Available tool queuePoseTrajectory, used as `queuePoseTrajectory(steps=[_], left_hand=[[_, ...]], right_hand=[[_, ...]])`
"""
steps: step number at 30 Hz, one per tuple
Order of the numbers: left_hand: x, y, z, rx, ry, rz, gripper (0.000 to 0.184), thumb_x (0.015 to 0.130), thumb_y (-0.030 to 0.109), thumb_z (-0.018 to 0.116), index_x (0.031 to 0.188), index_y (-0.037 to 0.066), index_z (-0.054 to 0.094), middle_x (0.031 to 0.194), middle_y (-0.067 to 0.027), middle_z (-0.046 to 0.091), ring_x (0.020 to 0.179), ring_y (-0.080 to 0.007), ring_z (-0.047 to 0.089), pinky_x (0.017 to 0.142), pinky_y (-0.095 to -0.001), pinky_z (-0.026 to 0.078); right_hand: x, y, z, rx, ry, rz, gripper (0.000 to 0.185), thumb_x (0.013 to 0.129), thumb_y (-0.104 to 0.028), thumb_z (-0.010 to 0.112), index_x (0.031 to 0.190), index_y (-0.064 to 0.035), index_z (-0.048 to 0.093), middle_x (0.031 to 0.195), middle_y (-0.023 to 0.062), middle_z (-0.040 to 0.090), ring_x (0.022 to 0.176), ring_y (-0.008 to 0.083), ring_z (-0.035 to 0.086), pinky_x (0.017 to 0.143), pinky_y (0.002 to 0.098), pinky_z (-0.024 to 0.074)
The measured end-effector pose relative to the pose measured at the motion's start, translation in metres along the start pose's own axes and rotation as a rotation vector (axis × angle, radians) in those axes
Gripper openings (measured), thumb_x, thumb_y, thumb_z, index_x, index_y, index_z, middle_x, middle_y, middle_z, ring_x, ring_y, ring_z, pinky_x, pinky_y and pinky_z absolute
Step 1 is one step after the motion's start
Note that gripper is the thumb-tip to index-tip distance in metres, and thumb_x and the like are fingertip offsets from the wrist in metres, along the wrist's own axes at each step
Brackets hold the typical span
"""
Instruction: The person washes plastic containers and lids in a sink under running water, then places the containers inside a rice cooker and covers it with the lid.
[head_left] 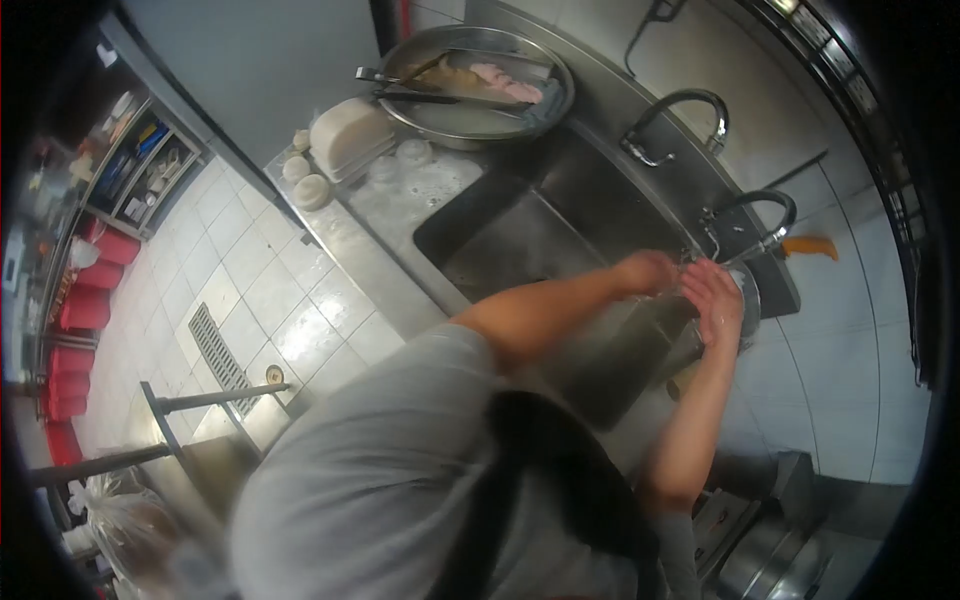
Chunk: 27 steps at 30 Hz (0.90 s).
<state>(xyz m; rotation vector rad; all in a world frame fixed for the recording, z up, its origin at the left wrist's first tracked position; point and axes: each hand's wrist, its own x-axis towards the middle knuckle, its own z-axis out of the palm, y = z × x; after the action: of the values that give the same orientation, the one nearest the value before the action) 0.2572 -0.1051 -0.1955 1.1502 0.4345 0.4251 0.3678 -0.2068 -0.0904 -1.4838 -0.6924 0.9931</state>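
Both hands are close together over the right end of the steel sink [500,235], below the nearer curved faucet [785,225]. My left hand [648,273] is bent at the wrist and blurred; its fingers are partly hidden, and nothing shows clearly in it. My right hand [715,298] is beside it with fingers stretched out, and it holds nothing. Behind the right hand, the rim of a round, shiny object [750,312] shows in part.
A second faucet [715,115] stands farther along the wall. A large metal basin [565,85] with utensils and cloths sits at the far end, near a white block-shaped container [350,135] and small round containers [312,192]. An orange-handled tool [812,246] is by the wall. A floor drain [215,350] lies left.
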Motion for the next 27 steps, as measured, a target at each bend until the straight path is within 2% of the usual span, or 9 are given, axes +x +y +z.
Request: queuePoseTrajectory(steps=[2,4,5,9,16,17,21,24,27], left_hand=[[-0.059,0.058,-0.018,0.939,-0.001,0.198,0.038,0.075,0.009,0.067,0.111,0.011,0.055,0.109,-0.0096,0.057,0.104,-0.0295,0.055,0.085,-0.0401,0.048],[-0.099,0.069,-0.050,1.215,-0.037,0.430,0.044,0.071,0.008,0.068,0.113,0.012,0.055,0.113,-0.0113,0.055,0.109,-0.0310,0.051,0.089,-0.0410,0.046],[-0.120,0.075,-0.067,1.351,-0.058,0.548,0.047,0.070,0.008,0.068,0.115,0.013,0.055,0.115,-0.0122,0.054,0.112,-0.0317,0.049,0.090,-0.0414,0.044],[-0.228,0.120,-0.153,1.304,0.111,0.531,0.050,0.066,0.007,0.070,0.113,0.012,0.055,0.117,-0.0114,0.052,0.111,-0.0316,0.049,0.092,-0.0402,0.043],[-0.392,0.145,-0.330,1.181,1.127,0.333,0.048,0.068,-0.001,0.071,0.112,0.012,0.057,0.112,-0.0081,0.058,0.103,-0.0262,0.054,0.087,-0.0346,0.046],[-0.405,0.135,-0.368,1.209,1.228,0.301,0.049,0.067,0.000,0.071,0.112,0.012,0.057,0.112,-0.0087,0.058,0.103,-0.0262,0.054,0.088,-0.0350,0.046],[-0.424,0.136,-0.425,1.107,1.384,0.100,0.052,0.068,0.002,0.067,0.117,0.013,0.053,0.113,-0.0105,0.058,0.108,-0.0308,0.051,0.094,-0.0392,0.041],[-0.415,0.127,-0.472,1.096,1.360,0.114,0.050,0.070,0.001,0.063,0.118,0.012,0.052,0.113,-0.0115,0.058,0.109,-0.0312,0.051,0.094,-0.0394,0.040],[-0.404,0.118,-0.496,1.087,1.289,0.106,0.045,0.073,0.002,0.058,0.116,0.012,0.054,0.111,-0.0127,0.059,0.108,-0.0314,0.051,0.094,-0.0392,0.041]], right_hand=[[0.021,0.033,-0.009,-0.452,0.072,-0.080,0.033,0.084,-0.020,0.060,0.111,-0.0014,0.057,0.102,0.0149,0.062,0.088,0.0232,0.062,0.079,0.0318,0.0489],[0.040,0.064,-0.007,-1.054,0.027,-0.267,0.036,0.079,-0.021,0.065,0.110,-0.0024,0.059,0.100,0.0155,0.063,0.088,0.0254,0.062,0.081,0.0334,0.0483],[0.041,0.072,0.014,-1.067,-0.009,-0.273,0.037,0.076,-0.020,0.066,0.109,-0.0039,0.060,0.102,0.0163,0.062,0.090,0.0276,0.061,0.082,0.0341,0.0474],[0.033,0.083,0.147,-1.082,-0.250,-0.377,0.041,0.071,-0.016,0.069,0.110,-0.0086,0.060,0.112,0.0178,0.056,0.105,0.0334,0.054,0.088,0.0372,0.0442],[0.046,0.090,0.374,-0.792,-0.648,-0.874,0.048,0.073,-0.007,0.064,0.120,-0.0061,0.052,0.122,0.0180,0.049,0.111,0.0354,0.047,0.096,0.0394,0.0392],[0.041,0.086,0.400,-0.807,-0.666,-0.816,0.052,0.073,-0.006,0.064,0.123,-0.0058,0.049,0.124,0.0166,0.048,0.114,0.0350,0.044,0.097,0.0396,0.0379],[0.055,0.110,0.461,-1.056,-0.597,-0.924,0.050,0.073,-0.010,0.066,0.120,-0.0055,0.049,0.124,0.0143,0.047,0.113,0.0331,0.043,0.096,0.0410,0.0380],[0.042,0.102,0.477,-1.267,-0.593,-0.765,0.048,0.072,-0.013,0.068,0.116,-0.0054,0.049,0.121,0.0146,0.047,0.113,0.0332,0.043,0.095,0.0421,0.0387],[0.037,0.128,0.475,-1.107,-0.540,-0.797,0.046,0.071,-0.014,0.069,0.111,-0.0039,0.048,0.118,0.0153,0.046,0.113,0.0351,0.043,0.093,0.0420,0.0400]])
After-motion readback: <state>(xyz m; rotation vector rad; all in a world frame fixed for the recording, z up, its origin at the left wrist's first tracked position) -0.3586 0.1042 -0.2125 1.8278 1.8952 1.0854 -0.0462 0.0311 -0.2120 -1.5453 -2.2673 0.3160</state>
